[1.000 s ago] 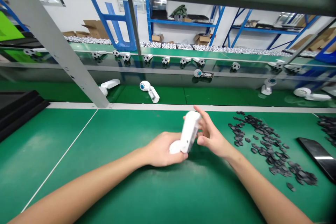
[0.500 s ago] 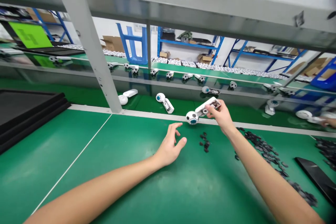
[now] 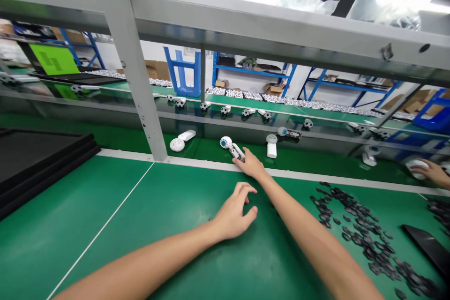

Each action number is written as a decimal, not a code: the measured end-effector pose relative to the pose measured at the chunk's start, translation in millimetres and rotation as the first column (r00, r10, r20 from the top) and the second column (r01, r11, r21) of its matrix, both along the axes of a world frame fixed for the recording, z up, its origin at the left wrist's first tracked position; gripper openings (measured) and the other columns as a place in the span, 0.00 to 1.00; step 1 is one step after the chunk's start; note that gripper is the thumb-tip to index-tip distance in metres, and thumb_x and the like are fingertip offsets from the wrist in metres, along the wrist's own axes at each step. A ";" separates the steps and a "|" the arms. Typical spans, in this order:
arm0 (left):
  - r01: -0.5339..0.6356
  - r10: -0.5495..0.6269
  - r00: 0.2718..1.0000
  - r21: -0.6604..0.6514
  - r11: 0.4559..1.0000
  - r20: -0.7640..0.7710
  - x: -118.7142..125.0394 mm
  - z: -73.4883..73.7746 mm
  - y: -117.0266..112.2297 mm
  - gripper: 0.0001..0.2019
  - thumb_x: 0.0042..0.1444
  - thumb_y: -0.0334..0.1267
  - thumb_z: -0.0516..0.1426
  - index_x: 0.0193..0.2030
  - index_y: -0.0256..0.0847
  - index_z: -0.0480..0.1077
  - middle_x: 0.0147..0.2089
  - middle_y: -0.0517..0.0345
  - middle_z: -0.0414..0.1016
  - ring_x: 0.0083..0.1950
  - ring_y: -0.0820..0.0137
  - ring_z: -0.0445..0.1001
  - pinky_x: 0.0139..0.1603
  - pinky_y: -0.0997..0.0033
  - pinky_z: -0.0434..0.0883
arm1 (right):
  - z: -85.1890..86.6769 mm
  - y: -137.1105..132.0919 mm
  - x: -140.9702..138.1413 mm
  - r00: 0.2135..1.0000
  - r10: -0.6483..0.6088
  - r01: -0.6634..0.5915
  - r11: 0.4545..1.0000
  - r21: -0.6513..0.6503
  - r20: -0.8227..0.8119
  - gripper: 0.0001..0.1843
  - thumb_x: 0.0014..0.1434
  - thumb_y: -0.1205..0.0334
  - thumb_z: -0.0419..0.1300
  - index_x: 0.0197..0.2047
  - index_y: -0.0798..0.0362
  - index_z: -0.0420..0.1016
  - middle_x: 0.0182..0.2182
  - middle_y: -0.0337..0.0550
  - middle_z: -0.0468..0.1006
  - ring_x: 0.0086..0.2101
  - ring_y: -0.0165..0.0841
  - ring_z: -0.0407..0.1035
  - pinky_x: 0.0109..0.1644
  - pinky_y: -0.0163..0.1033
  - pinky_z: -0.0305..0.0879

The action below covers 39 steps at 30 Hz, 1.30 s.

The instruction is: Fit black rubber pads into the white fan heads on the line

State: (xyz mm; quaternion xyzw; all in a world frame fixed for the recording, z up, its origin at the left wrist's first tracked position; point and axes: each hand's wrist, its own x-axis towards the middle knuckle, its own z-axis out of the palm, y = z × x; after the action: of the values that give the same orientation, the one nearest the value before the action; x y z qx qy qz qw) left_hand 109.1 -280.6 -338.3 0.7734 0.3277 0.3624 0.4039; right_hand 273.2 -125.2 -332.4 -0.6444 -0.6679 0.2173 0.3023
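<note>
My right hand [image 3: 251, 165] reaches across the white strip at the bench's far edge onto the green conveyor [image 3: 105, 133]. Its fingers are stretched out, and the fingertips touch the handle of a small white fan with a blue-centred round head [image 3: 232, 147]. Whether they grip it I cannot make out. Just right of it lies another white fan [image 3: 271, 146], free of my hand. My left hand [image 3: 234, 213] hovers low over the green bench mat [image 3: 147, 225], fingers loosely curled and apart, holding nothing.
Several small black pieces [image 3: 351, 218] are scattered at the right, with a flat black object [image 3: 427, 246] beyond them. Stacked black trays [image 3: 42, 154] sit at the left. A grey frame post [image 3: 135, 70] stands ahead. Another person's hand [image 3: 432, 172] rests on a white part at the far right.
My right hand set the white fan down on the conveyor and moved left to a second fan. My left hand stayed low over the mat. The view tilted upward.
</note>
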 end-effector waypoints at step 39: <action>0.247 0.156 0.851 -0.644 0.724 0.502 -18.8 3.2 44.1 0.23 0.66 0.58 0.57 0.53 0.38 0.66 0.41 0.45 0.83 0.38 0.54 0.83 0.36 0.59 0.79 | 3.8 -140.4 143.7 0.975 0.110 -0.089 0.989 -0.119 0.193 0.19 0.65 0.47 0.64 0.54 0.47 0.82 0.43 0.45 0.76 0.39 0.39 0.74 0.49 0.47 0.70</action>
State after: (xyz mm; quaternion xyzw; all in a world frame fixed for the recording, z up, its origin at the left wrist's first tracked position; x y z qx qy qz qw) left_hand 90.3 -236.5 -335.1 0.4466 0.2954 0.4002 0.7437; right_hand 416.9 -265.6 -328.6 -0.6443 -0.7134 0.2028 0.1867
